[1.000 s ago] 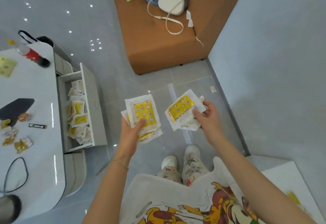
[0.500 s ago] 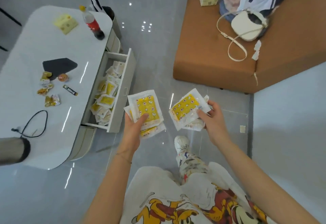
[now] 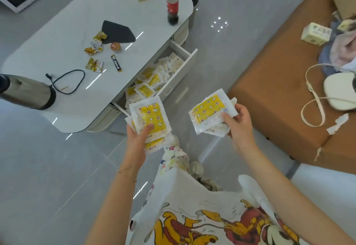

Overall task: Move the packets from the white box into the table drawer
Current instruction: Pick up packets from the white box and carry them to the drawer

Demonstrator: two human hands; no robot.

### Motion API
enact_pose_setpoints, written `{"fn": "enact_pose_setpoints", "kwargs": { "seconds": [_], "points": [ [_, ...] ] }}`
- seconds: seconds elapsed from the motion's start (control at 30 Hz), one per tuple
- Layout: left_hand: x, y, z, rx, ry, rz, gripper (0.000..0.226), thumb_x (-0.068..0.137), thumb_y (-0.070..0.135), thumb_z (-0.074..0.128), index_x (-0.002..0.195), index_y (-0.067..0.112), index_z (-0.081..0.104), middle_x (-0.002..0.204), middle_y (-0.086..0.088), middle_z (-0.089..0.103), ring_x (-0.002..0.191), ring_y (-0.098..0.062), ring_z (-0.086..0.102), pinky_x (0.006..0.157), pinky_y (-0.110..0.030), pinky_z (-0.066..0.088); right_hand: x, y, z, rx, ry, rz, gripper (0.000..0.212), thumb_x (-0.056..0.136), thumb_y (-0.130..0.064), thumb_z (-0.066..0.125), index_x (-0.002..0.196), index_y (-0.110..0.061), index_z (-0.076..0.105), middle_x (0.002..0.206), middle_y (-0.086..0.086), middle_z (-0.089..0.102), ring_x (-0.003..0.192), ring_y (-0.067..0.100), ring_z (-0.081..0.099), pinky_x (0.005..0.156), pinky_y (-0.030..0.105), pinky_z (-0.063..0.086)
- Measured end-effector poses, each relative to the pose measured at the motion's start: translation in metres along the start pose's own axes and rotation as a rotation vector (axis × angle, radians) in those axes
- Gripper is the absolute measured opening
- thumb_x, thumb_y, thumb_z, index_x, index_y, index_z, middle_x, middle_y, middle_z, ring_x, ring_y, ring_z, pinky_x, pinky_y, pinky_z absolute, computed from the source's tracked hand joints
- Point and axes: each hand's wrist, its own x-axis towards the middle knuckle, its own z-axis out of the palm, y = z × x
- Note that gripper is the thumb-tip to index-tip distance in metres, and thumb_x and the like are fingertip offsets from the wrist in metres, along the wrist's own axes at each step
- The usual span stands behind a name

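Drawer (image 3: 179, 75) nearer; left hand (image 3: 136, 140), right hand (image 3: 239, 125) grip one packet stack (image 3: 149, 115) each.

My left hand (image 3: 136, 139) grips a stack of yellow packets (image 3: 149, 118), thumb on top, just beside the packet-filled open drawer (image 3: 181, 73) of the white table (image 3: 77, 29). My right hand (image 3: 239, 123) pinches a second bundle (image 3: 209, 109), apart from the first.

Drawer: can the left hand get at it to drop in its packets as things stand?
Probably yes. The drawer is pulled open with its top uncovered, and the left hand holds its packets close to the near end, with nothing between.
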Motion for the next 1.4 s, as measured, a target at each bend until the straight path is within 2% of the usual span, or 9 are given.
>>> {"fn": "enact_pose_setpoints", "kwargs": {
  "seconds": [0.13, 0.27, 0.63, 0.83, 1.0, 1.1, 1.23, 1.3, 1.4],
  "points": [
    [0.033, 0.014, -0.011, -0.059, 0.049, -0.018, 0.045, 0.089, 0.011, 0.065, 0.124, 0.03, 0.045, 0.112, 0.001, 0.069, 0.094, -0.02, 0.071, 0.071, -0.04, 0.058, 0.041, -0.019, 0.036, -0.03, -0.036, 0.009, 0.04, 0.09, -0.008, 0.061, 0.127, -0.014, 0.045, 0.101, -0.008, 0.068, 0.087, 0.009, 0.067, 0.06, 0.024, 0.052],
    [0.074, 0.034, -0.024, -0.091, 0.095, -0.021, 0.048, 0.088, 0.011, 0.066, 0.127, 0.029, 0.044, 0.112, 0.001, 0.068, 0.095, -0.021, 0.071, 0.075, -0.042, 0.058, 0.087, -0.036, 0.082, -0.041, -0.053, 0.04, 0.046, 0.09, -0.008, 0.063, 0.13, -0.016, 0.044, 0.113, 0.001, 0.066, 0.096, 0.016, 0.068, 0.067, 0.032, 0.054],
    [0.188, 0.064, -0.048, -0.173, 0.223, -0.12, 0.037, 0.089, 0.009, 0.065, 0.112, 0.035, 0.05, 0.108, 0.001, 0.069, 0.093, -0.022, 0.071, 0.077, -0.044, 0.058, 0.193, -0.034, 0.196, -0.232, -0.151, 0.15, 0.034, 0.091, -0.002, 0.058, 0.115, -0.021, 0.043, 0.101, -0.003, 0.065, 0.087, 0.012, 0.066, 0.069, 0.027, 0.054],
    [0.296, 0.006, -0.058, -0.196, 0.3, -0.26, 0.041, 0.087, 0.01, 0.068, 0.118, 0.029, 0.05, 0.117, -0.008, 0.067, 0.097, -0.028, 0.07, 0.081, -0.049, 0.057, 0.297, 0.035, 0.264, -0.413, -0.239, 0.191, 0.033, 0.093, -0.005, 0.056, 0.117, -0.022, 0.04, 0.102, -0.005, 0.059, 0.081, 0.007, 0.063, 0.067, 0.02, 0.051],
    [0.408, -0.062, -0.076, -0.119, 0.37, -0.208, 0.058, 0.084, 0.017, 0.073, 0.134, 0.019, 0.043, 0.123, -0.008, 0.065, 0.108, -0.027, 0.066, 0.091, -0.05, 0.054, 0.397, 0.123, 0.32, -0.547, -0.318, 0.201, 0.032, 0.092, -0.006, 0.054, 0.119, -0.018, 0.041, 0.105, -0.003, 0.057, 0.083, 0.007, 0.059, 0.07, 0.02, 0.048],
    [0.474, -0.098, -0.095, -0.058, 0.512, -0.173, 0.088, 0.078, 0.031, 0.077, 0.147, 0.03, 0.024, 0.15, -0.001, 0.04, 0.129, -0.019, 0.05, 0.107, -0.045, 0.042, 0.45, 0.181, 0.356, -0.631, -0.385, 0.189, 0.041, 0.094, -0.015, 0.055, 0.131, -0.017, 0.038, 0.124, 0.0, 0.053, 0.098, 0.017, 0.057, 0.08, 0.028, 0.046],
    [0.524, -0.135, -0.114, -0.003, 0.646, -0.043, 0.086, 0.081, 0.019, 0.075, 0.143, 0.045, 0.021, 0.152, 0.01, 0.031, 0.137, -0.016, 0.038, 0.113, -0.044, 0.035, 0.479, 0.227, 0.388, -0.746, -0.473, 0.205, 0.049, 0.096, -0.02, 0.055, 0.14, -0.018, 0.032, 0.143, 0.001, 0.041, 0.122, 0.022, 0.049, 0.101, 0.037, 0.044],
    [0.53, -0.146, -0.117, 0.061, 0.675, 0.019, 0.091, 0.081, 0.017, 0.074, 0.146, 0.046, 0.019, 0.153, 0.016, 0.028, 0.141, -0.012, 0.031, 0.115, -0.043, 0.032, 0.48, 0.237, 0.392, -0.783, -0.501, 0.189, 0.047, 0.095, -0.016, 0.055, 0.138, -0.017, 0.034, 0.137, 0.001, 0.047, 0.114, 0.02, 0.053, 0.089, 0.028, 0.05],
    [0.525, -0.149, -0.111, 0.087, 0.709, 0.022, 0.091, 0.082, 0.01, 0.072, 0.149, 0.039, 0.019, 0.155, 0.012, 0.029, 0.141, -0.011, 0.031, 0.116, -0.041, 0.031, 0.476, 0.236, 0.386, -0.842, -0.517, 0.15, 0.05, 0.094, -0.008, 0.055, 0.139, -0.015, 0.034, 0.113, -0.008, 0.048, 0.097, 0.008, 0.047, 0.074, 0.016, 0.041]
  ]
}}
